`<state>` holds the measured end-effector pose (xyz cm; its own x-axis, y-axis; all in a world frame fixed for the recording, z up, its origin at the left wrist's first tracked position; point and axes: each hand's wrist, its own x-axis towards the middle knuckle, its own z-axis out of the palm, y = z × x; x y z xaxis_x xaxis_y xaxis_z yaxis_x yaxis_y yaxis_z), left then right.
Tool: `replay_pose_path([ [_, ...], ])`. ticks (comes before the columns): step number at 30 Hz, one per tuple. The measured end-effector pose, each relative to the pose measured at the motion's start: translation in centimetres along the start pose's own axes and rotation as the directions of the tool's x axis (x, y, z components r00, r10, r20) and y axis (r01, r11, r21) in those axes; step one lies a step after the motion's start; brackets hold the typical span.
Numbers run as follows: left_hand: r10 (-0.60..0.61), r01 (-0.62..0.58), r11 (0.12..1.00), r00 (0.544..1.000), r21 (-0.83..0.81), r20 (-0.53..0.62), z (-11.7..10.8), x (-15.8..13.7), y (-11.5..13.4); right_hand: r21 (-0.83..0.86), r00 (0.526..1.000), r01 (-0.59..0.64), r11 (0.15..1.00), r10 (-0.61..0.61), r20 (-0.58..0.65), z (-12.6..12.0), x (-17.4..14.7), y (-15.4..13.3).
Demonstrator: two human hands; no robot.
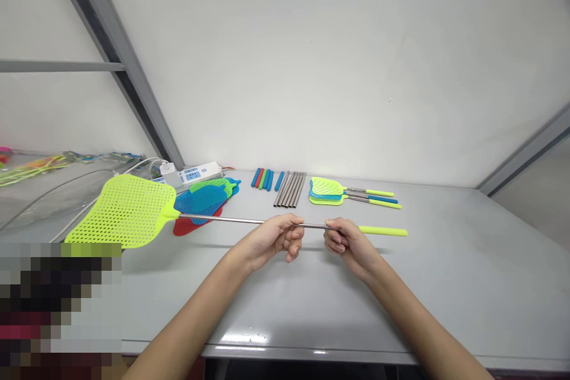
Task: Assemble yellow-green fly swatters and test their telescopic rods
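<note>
A yellow-green fly swatter point(129, 212) spans the space above the table, its mesh head at the left and its handle at the right. My left hand point(279, 237) pinches the thin metal rod near the middle. Further right, my right hand point(347, 242) is closed round the same rod, close to the handle. The rod is extended and runs roughly level. Behind my hands lie several metal tubes point(289, 190) side by side, and several coloured handle grips point(262, 179) in a row to their left. Several fly swatters with short rods point(327, 190) lie to the right of the tubes.
Loose swatter heads in blue point(205, 200), green point(220, 186) and red point(189, 225) overlap at the left. A white power strip point(200, 173) with a plugged adapter and cables sits behind them. Clear plastic bags point(66, 190) lie at the far left. The grey table point(467, 273) meets a white wall.
</note>
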<state>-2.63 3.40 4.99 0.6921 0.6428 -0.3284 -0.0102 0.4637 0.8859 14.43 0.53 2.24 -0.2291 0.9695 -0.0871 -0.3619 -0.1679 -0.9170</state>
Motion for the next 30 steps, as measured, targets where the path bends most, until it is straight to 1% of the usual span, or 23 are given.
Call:
replay_pose_path([
  [5, -0.056, 0.056, 0.998, 0.998, -0.029, 0.006, -0.3, 0.1, 0.1, -0.021, 1.0, 0.008, 1.0, -0.008, -0.008, -0.1, 0.0, -0.1],
  [9, -0.058, 0.058, 0.998, 0.998, -0.02, -0.009, -0.5, 0.2, 0.0, -0.047, 1.0, 0.017, 0.999, -0.017, -0.014, -0.1, 0.0, 0.0],
  [21, -0.046, 0.045, 0.998, 0.998, -0.043, -0.036, -0.8, -0.1, 0.1, -0.011, 1.0, 0.007, 1.0, -0.007, -0.002, -0.2, -0.1, 0.0],
  [30, -0.04, 0.036, 0.998, 0.997, -0.047, -0.071, -1.3, -0.2, 0.2, -0.03, 1.0, 0.006, 1.0, -0.006, -0.016, -0.6, -0.1, -0.1],
])
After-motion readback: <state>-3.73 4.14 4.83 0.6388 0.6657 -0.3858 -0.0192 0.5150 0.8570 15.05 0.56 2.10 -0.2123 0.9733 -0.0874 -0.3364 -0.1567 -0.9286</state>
